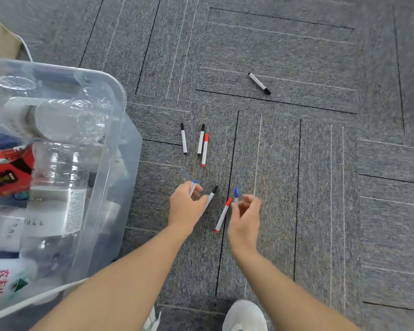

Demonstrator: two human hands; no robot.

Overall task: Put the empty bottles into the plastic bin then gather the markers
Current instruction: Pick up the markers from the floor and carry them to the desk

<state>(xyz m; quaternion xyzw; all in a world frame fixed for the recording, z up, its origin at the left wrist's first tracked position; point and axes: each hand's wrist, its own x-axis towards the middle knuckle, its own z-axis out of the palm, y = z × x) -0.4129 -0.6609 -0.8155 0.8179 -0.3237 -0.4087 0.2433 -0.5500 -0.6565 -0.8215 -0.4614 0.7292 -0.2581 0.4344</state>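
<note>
A clear plastic bin (120, 101) at the left holds several empty bottles (58, 177). Markers lie scattered on the grey carpet. My left hand (185, 207) is shut on a blue-capped marker (193, 186), and a black-capped marker (212, 195) pokes out beside its fingers. My right hand (245, 216) pinches another blue-capped marker (236, 194). Between my hands lies a red-capped marker (222, 215). Further off lie a black marker (183, 139), a black marker (201, 139) touching a red one (204, 150), and a lone black marker (259, 83) at the far right.
A cardboard box corner (0, 39) and a white cable (28, 50) sit behind the bin. My white shoe (245, 316) is at the bottom edge. Grey patterned carpet (320, 163) spreads to the right.
</note>
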